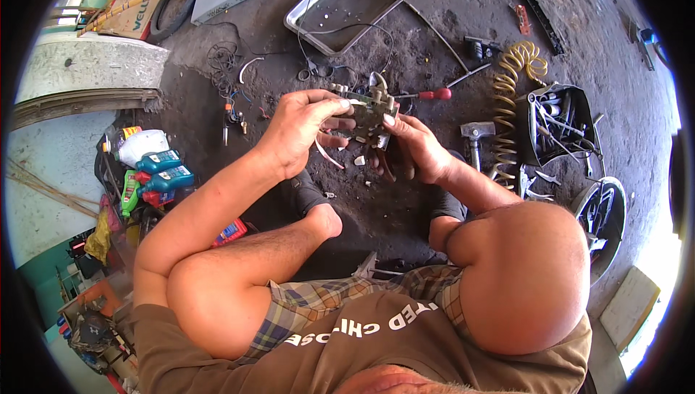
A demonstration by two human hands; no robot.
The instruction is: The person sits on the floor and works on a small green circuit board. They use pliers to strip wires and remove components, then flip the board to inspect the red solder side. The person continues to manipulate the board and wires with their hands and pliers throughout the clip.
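Observation:
Up in front of my knees, both my hands hold a small greenish part that looks like a circuit board with stubby cylindrical pieces [376, 104]. My left hand [300, 133] pinches its left side between thumb and fingers. On the right side, my right hand [423, 149] has its thumb on top and its fingers curled below; some of them are in shadow. A pale strip [329, 157] hangs below the left fingers. Just beyond the right hand lies a screwdriver with a red handle [436, 94], on the dark ground. Small whitish pieces [360, 160] are scattered beneath.
A metal tray [293, 21] sits ahead with a thin cable across it. To the right are a hammer [478, 131], a coiled yellow hose [504, 115], a black tool box [534, 137] and a round basin [614, 256]. Several bottles [166, 177] stand left; tangled wires [223, 61] lie ahead-left.

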